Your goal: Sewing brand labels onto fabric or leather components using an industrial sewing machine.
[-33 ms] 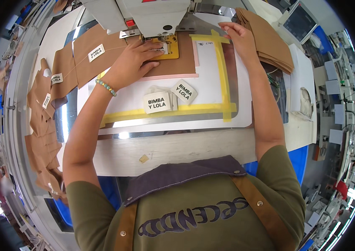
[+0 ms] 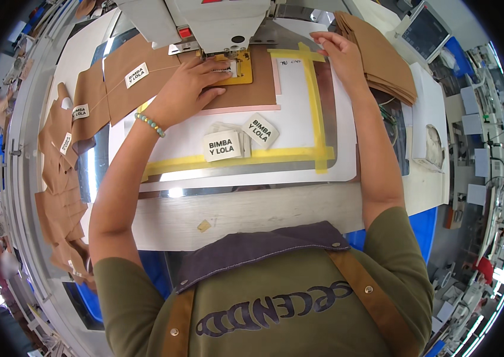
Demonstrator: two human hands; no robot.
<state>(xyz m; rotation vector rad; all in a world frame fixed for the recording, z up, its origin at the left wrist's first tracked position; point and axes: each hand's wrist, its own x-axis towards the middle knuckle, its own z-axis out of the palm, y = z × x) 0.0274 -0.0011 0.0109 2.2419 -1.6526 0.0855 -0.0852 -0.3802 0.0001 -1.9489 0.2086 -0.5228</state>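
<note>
My left hand (image 2: 195, 86) lies flat, fingers spread, over a brown fabric panel (image 2: 255, 92) and the edge of a yellow plate (image 2: 245, 68) under the sewing machine head (image 2: 222, 27). Its fingertips rest by a white label in the plate's opening, partly covered. The panel sits on a white template sheet (image 2: 189, 134) edged with yellow tape and pink strips. My right hand (image 2: 342, 58) hovers at the sheet's far right corner, fingers loosely bent, thumb apart, nothing visible in them. Loose white printed labels (image 2: 222, 146) lie in a small pile nearer me, one label (image 2: 261, 131) turned aslant.
Joined brown panels (image 2: 94, 98) with labels trail off the left side in folds. A stack of brown pieces (image 2: 382, 59) lies at the far right, before a screen (image 2: 423, 31). A pale table edge (image 2: 252, 217) runs in front of me, with a small tan scrap (image 2: 204, 225).
The template sheet, with its panel and loose labels, has shifted very slightly left. Both hands look unmoved.
</note>
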